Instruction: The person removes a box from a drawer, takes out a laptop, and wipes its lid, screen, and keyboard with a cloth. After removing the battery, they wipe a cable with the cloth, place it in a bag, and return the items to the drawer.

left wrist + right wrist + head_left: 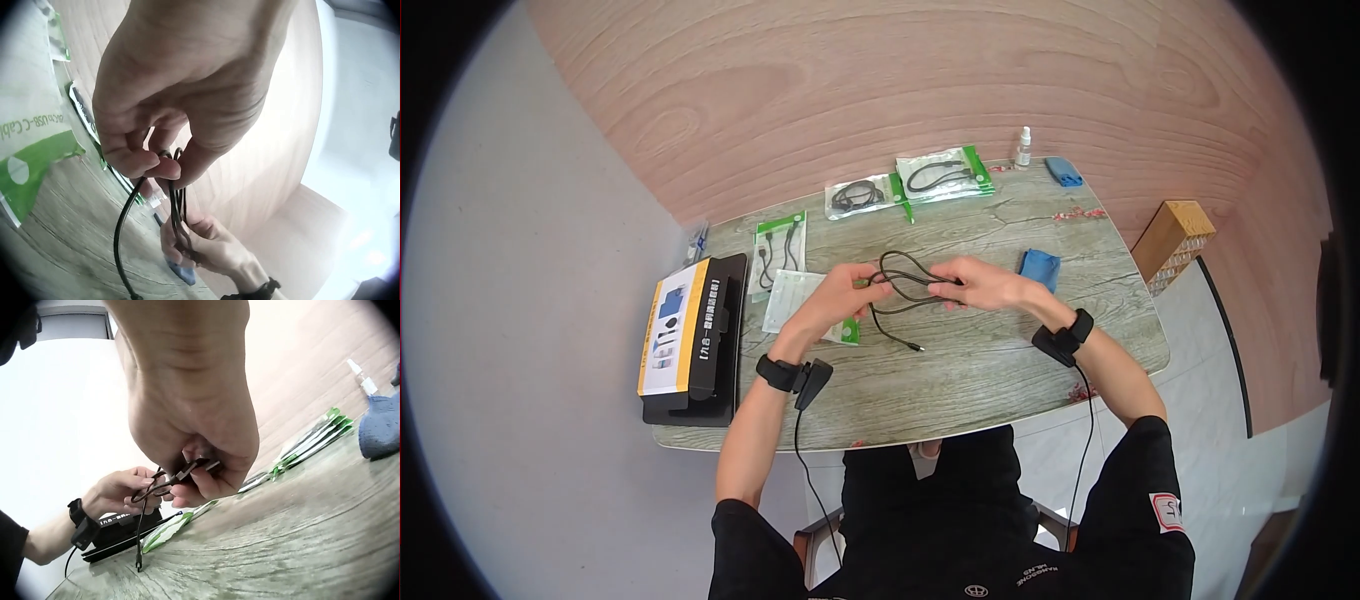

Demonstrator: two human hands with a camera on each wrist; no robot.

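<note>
A thin dark cable (886, 331) is looped in several coils between my two hands over the middle of the table. My left hand (837, 298) pinches the coils at one side between thumb and fingers, as the left wrist view shows closely. One end of the cable (117, 234) hangs down from there, tipped with a small plug (139, 566). At the other side, my right hand (982, 284) grips the coils, and a connector (187, 470) pokes out among its fingers. An opened-flat green and white cable packet (792, 302) lies beneath my left hand.
Packets holding cables lie on the table (960, 390): one at left (778, 256), one at the back (860, 196), a stack (945, 175) beside it. A black and yellow box (680, 340) stands left. Blue cloths (1040, 269) and a spray bottle (1024, 149) are to the right.
</note>
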